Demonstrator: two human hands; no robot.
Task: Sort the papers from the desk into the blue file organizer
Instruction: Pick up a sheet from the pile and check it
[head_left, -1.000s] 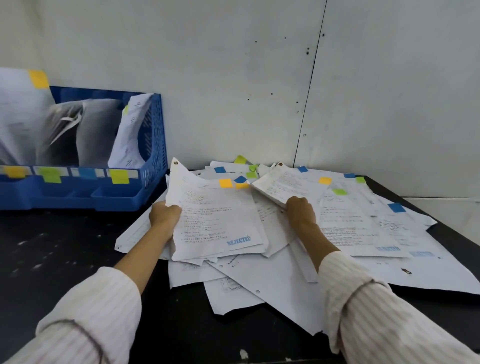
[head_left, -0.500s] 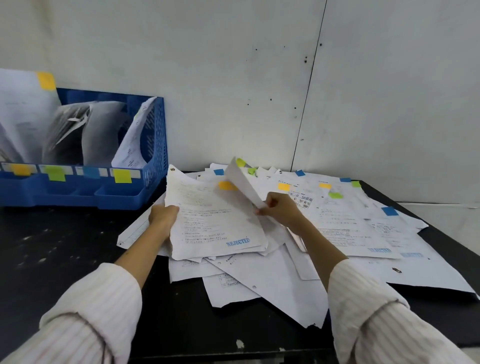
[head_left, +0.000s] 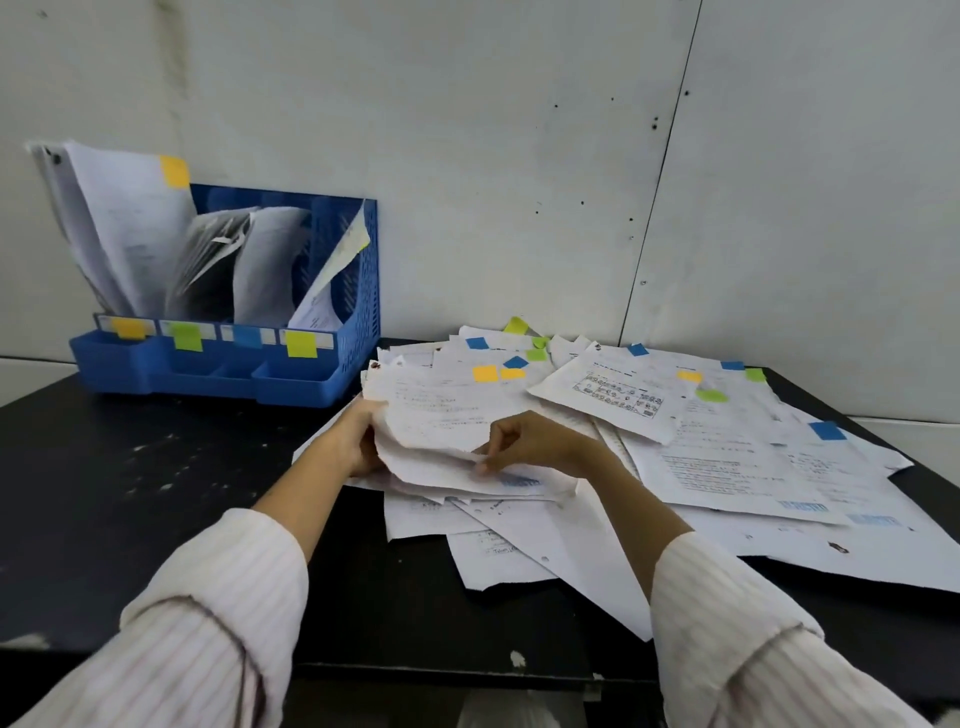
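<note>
At the pile's nine o'clock edge, our left hand (head_left: 363, 441) grips the stack (head_left: 441, 415) while our right hand (head_left: 524, 441) pinches one sheet (head_left: 447, 465), likely to separate it.

File organizer (head_left: 332, 364) stands left of papers (head_left: 727, 457) on desk (head_left: 130, 493)

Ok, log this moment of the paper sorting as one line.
phase: picking sheets | left hand: grips paper stack | right hand: pinches its edge | blue file organizer: partly filled

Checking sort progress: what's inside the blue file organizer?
The blue file organizer holds upright curled papers across its slots, the leftmost sheet carrying a yellow sticky tab. Their lower parts are covered by the front wall.
</note>
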